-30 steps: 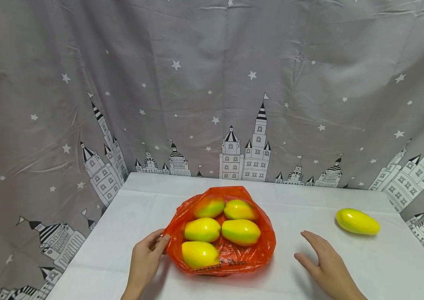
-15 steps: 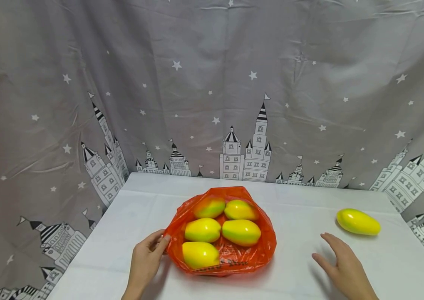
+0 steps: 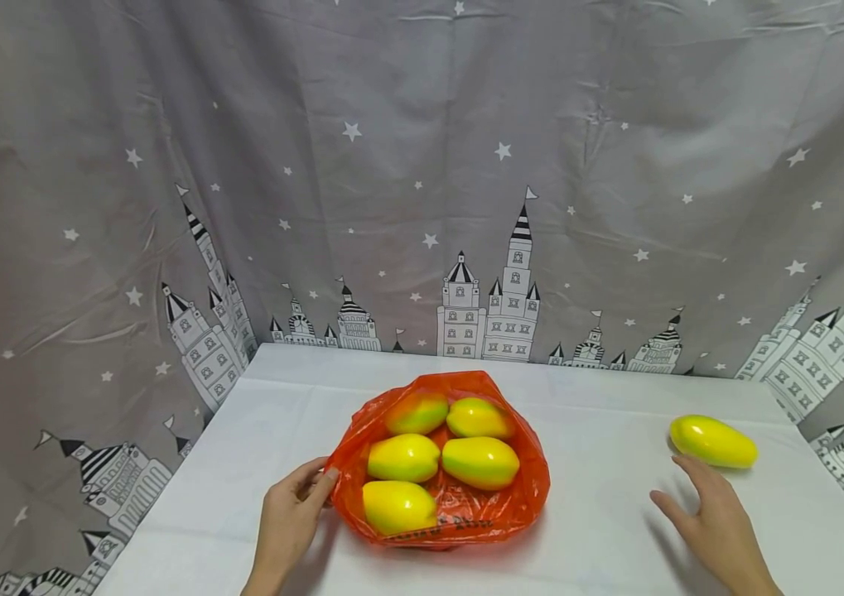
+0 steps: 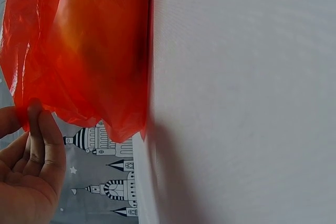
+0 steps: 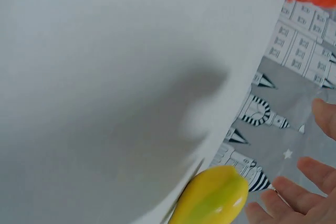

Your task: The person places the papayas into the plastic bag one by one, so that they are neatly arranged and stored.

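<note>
A red plastic bag (image 3: 459, 530) sits with its mouth wide on the table, several glossy yellow-green oblong fruits (image 3: 479, 462) inside it. My left hand (image 3: 291, 513) pinches the left side of the bag's rim between thumb and fingers; the left wrist view shows the thin red film (image 4: 79, 77) between the fingertips. On the right side of the table lies one more yellow-green oblong fruit (image 3: 713, 441), alone. My right hand (image 3: 723, 526) hovers just in front of it, fingers spread and holding nothing. In the right wrist view that fruit (image 5: 212, 198) appears beside the fingers.
A white cloth covers the table (image 3: 593, 422). Behind it and along both sides hangs a grey curtain (image 3: 392, 165) printed with stars and castles.
My right hand has moved to the right, from beside the bag to close in front of the lone fruit. The left hand and the bag have stayed where they were.
</note>
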Demonstrator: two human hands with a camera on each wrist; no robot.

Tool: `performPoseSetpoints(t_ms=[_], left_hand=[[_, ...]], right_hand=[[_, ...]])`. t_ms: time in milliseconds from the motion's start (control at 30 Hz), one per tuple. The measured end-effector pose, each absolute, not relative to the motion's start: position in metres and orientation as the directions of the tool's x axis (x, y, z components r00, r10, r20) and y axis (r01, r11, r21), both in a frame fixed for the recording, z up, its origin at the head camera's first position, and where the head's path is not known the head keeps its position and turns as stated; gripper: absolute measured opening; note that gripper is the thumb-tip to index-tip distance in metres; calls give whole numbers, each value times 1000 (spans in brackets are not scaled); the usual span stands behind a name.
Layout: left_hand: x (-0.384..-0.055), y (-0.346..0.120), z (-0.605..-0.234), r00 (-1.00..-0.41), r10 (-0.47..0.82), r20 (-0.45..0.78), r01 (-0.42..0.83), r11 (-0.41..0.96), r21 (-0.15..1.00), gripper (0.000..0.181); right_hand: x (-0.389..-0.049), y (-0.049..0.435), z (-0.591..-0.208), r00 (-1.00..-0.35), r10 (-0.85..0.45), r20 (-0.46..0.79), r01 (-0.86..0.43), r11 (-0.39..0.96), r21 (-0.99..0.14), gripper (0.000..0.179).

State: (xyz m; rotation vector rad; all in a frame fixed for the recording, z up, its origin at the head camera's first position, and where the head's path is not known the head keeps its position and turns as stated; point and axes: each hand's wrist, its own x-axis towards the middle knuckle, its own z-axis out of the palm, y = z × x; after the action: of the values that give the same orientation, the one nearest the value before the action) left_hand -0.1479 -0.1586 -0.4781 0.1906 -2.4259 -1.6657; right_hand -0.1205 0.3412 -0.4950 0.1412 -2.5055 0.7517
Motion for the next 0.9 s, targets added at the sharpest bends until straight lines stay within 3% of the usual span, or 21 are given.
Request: performPoseSetpoints(t_ms=[600,900], left_hand=[[-148,-160,-479,-974,-208,95,15,359,933,37],[-148,-159,-477,-975,-208,81,0,360,933,39]], right_hand=[[-156,390,-492,-848,77,524,-188,881,-434,60],[-170,402,-494,-927,87,365,-92,891,-445,76]])
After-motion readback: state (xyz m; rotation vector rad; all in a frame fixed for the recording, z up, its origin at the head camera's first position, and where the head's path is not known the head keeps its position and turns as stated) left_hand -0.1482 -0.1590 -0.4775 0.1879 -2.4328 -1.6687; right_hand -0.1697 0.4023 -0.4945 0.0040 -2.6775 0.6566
